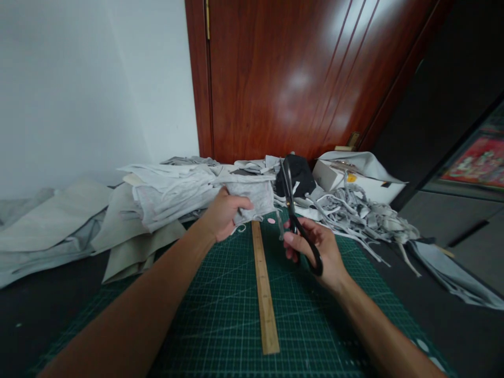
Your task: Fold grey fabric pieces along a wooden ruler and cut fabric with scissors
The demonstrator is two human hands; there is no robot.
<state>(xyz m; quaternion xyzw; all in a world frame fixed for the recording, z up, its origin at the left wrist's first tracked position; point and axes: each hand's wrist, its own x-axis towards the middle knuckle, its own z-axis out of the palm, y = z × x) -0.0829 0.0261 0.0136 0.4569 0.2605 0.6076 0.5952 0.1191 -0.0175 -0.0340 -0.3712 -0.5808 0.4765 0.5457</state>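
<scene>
My left hand (226,212) is closed on a light grey piece of cloth (258,197), thumb on top, holding it above the far part of the green cutting mat (212,304). In my right hand (315,244) is a pair of black-handled scissors (290,197), blades pointing up and away, just right of the cloth. Whether the blades are fully together is hard to see. A thin grey strip (280,226) hangs by the fingers of my right hand. Between my arms a wooden ruler (264,294) lies lengthwise on the mat.
Stacked grey fabric (173,191) and beige pieces (134,247) fill the left side. At right lie a heap of grey fabric strips (370,215), a white box (334,176) and a black bundle (299,176). A wooden door (275,79) stands behind.
</scene>
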